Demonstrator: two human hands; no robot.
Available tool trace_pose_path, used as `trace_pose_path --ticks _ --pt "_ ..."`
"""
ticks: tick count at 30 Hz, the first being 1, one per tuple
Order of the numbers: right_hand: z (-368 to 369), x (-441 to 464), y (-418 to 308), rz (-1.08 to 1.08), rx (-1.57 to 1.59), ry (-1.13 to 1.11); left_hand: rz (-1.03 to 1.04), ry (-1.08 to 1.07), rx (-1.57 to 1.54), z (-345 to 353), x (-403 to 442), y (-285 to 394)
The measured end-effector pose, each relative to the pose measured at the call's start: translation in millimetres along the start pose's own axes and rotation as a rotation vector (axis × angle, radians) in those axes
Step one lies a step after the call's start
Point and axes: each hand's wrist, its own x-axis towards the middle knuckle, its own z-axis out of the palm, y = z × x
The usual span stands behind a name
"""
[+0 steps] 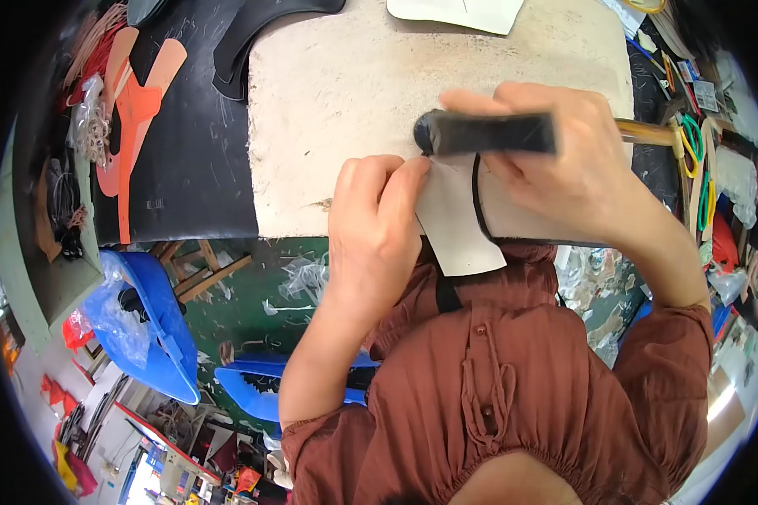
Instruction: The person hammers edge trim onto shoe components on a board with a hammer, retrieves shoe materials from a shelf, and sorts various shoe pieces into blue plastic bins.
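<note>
My right hand point(564, 156) is wrapped round a hammer; its dark head point(493, 135) is smeared by motion, and a wooden handle sticks out past the hand to the right. The hammer's round end is just above the fingertips of my left hand point(375, 219). Those fingers are closed on the upper edge of a cream-coloured piece of sheet material point(455, 219) with a black edge along its right side. The piece lies partly on a pale work board point(312, 126), and its lower end hangs over the front edge. The hammer hides the piece's top.
Dark curved pieces point(265, 29) and another cream piece point(459, 10) lie at the board's far side. Orange templates point(135, 101) rest on the black tabletop point(194, 160) at left. A blue bin point(173, 337) stands below left. Tools and scissors crowd the right.
</note>
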Motion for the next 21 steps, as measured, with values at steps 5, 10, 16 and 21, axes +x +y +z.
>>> trace_pose_path --ticks 5,10,16,21 --pt "-10.8 8.2 -3.5 0.007 -0.113 0.03 -0.041 -0.04 -0.008 -9.1 0.1 0.5" --pt "-3.0 7.3 -0.3 -0.001 -0.106 -0.041 -0.022 -0.109 0.044 -18.4 1.1 1.1" --pt "2.9 3.9 -2.9 -0.06 0.041 -0.055 0.114 -0.087 0.112 -16.8 -8.9 -2.9" --pt "-2.7 6.9 -11.4 -0.022 0.023 0.011 0.226 -0.148 0.413 -13.5 -34.4 19.6"
